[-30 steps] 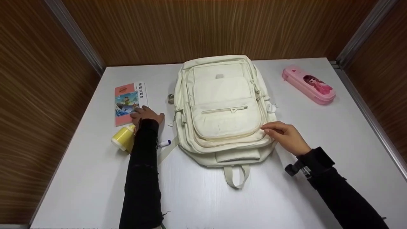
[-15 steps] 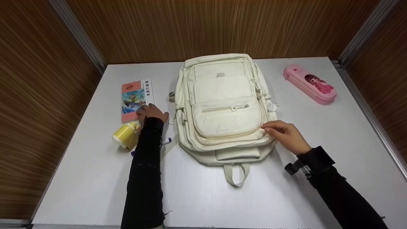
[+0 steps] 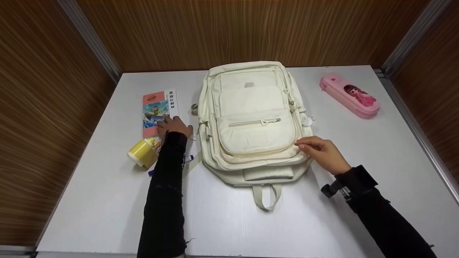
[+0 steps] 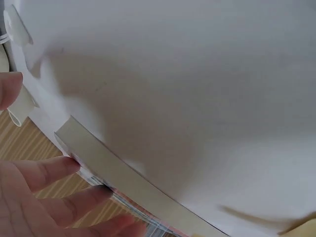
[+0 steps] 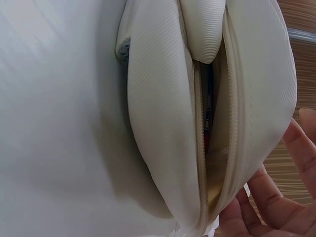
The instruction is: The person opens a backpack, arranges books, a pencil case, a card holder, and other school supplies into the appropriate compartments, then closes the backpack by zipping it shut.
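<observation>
My left hand point(image 3: 174, 127) rests its fingertips on the lower right part of a pink and blue book point(image 3: 156, 111). In the left wrist view the fingers point(image 4: 61, 170) lie spread on the cover of the book point(image 4: 118, 173), with the thumb apart. At the lower right edge of a cream backpack point(image 3: 256, 104), my right hand point(image 3: 324, 154) has thumb and forefinger close together against the fabric. The right wrist view has that hand point(image 5: 276, 197) touching the side of the backpack point(image 5: 163, 98), with relaxed fingers, beside an unzipped pocket with dark items inside.
A yellow and white bottle point(image 3: 144, 153) lies just below the book. A marker with purple ends point(image 3: 189, 158) is partly under my left forearm. At the back right is a pink pencil case point(image 3: 349, 95). Wood-patterned panels point(image 3: 229, 36) border the white table point(image 3: 229, 225).
The book has moved right, towards the backpack, along with my left hand. My right hand has stayed at the backpack's edge.
</observation>
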Demonstrator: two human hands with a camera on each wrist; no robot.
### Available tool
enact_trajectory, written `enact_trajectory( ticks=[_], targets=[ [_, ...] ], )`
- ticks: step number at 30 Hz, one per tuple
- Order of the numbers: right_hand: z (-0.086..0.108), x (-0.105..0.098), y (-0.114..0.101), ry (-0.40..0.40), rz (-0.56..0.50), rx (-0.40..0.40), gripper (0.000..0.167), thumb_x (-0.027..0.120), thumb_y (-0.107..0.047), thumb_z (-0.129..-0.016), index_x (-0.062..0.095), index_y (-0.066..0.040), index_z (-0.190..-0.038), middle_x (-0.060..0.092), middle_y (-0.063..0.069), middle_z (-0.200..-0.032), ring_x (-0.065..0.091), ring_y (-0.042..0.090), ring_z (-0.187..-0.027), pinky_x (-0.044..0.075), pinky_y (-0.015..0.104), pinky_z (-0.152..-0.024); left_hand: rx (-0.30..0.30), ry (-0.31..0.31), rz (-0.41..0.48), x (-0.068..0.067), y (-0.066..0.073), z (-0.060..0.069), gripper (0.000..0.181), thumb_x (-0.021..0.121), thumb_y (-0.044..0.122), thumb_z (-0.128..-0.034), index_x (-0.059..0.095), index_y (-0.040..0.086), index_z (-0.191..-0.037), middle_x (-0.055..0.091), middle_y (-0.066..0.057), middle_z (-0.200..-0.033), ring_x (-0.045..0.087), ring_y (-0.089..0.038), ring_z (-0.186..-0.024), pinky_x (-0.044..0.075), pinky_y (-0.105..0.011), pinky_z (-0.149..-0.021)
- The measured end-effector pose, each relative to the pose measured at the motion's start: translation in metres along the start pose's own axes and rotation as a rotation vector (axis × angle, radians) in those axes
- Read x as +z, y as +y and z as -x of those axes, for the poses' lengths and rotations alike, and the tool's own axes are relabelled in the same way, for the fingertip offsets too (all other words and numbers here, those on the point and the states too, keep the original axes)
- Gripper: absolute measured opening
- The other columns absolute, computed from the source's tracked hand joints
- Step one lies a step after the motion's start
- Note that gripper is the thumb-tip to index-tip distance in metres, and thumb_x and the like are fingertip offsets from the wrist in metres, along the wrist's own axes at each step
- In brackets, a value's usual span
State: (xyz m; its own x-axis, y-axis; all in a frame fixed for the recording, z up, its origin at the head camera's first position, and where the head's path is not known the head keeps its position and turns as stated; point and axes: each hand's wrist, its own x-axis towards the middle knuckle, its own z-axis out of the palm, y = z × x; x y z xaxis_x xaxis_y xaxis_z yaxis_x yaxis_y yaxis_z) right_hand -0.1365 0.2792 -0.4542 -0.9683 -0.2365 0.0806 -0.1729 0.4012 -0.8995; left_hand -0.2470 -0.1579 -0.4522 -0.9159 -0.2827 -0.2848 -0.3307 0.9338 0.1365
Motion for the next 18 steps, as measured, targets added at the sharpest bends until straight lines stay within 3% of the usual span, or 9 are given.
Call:
enact_trajectory(
  ticks=[4,10,18],
  targets=[
    [0.000,0.000,0.003,0.001,0.013,0.003,0.026,0.062,-0.018,-0.096,0.071,-0.002,-0.115,0.065,0.014,-0.120,0.057,-0.006,-0.107,0.045,0.008,-0.089,-0.045,-0.002,0.056,0.005,-0.003,-0.012,0.077,0.040,0.053,-0.0973,0.022,0.003,-0.153,0.011,-0.030,-0.158,0.013,-0.058,-0.142,0.024,-0.064,-0.113],
    [-0.001,0.002,0.002,-0.008,0.018,0.014,0.026,0.062,-0.019,-0.096,0.070,-0.003,-0.116,0.064,0.015,-0.122,0.057,-0.006,-0.106,0.046,0.009,-0.087,-0.153,-0.013,0.085,0.014,-0.014,-0.030,0.086,0.035,0.057,-0.0977,0.005,0.003,-0.156,-0.003,-0.033,-0.159,0.006,-0.059,-0.144,0.021,-0.069,-0.113],
    [-0.001,-0.001,0.006,-0.001,-0.025,0.014,0.027,0.062,-0.019,-0.096,0.070,-0.002,-0.115,0.065,0.015,-0.121,0.057,-0.005,-0.110,0.046,0.009,-0.090,-0.233,-0.045,0.141,0.010,-0.022,-0.032,0.091,0.026,0.064,-0.0974,-0.008,0.003,-0.156,-0.013,-0.038,-0.156,-0.004,-0.060,-0.144,0.011,-0.070,-0.115]
  ],
)
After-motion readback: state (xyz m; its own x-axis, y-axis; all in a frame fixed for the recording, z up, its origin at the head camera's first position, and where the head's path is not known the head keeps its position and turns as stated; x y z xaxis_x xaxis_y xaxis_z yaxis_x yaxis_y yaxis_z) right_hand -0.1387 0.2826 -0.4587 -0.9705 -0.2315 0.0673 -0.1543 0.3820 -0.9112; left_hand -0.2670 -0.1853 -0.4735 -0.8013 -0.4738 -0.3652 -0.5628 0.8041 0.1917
